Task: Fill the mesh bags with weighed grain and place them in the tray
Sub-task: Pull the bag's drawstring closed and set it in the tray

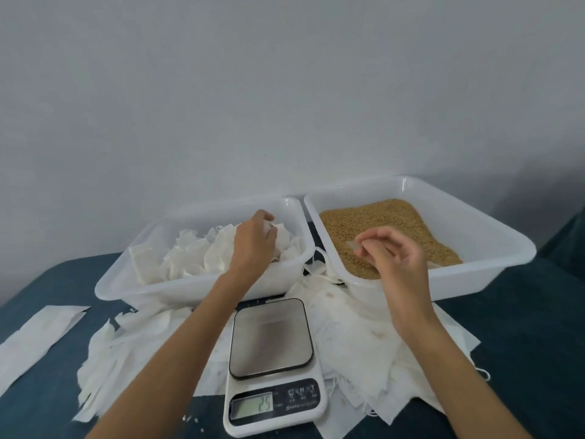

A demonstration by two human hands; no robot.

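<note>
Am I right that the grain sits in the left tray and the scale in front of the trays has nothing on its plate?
Not quite. The head view shows the grain in the right tray; the left tray holds white mesh bags. The scale in front of the trays does have nothing on its plate.

The two trays stand side by side at the back — left tray (202, 289) heaped with mesh bags (196, 258), right tray (474, 248) holding grain (389, 217). The scale (272, 365) sits in front, between them, ringed by loose bags (357, 343). Bare surface (538, 343) lies far right — open for a hand.
</note>
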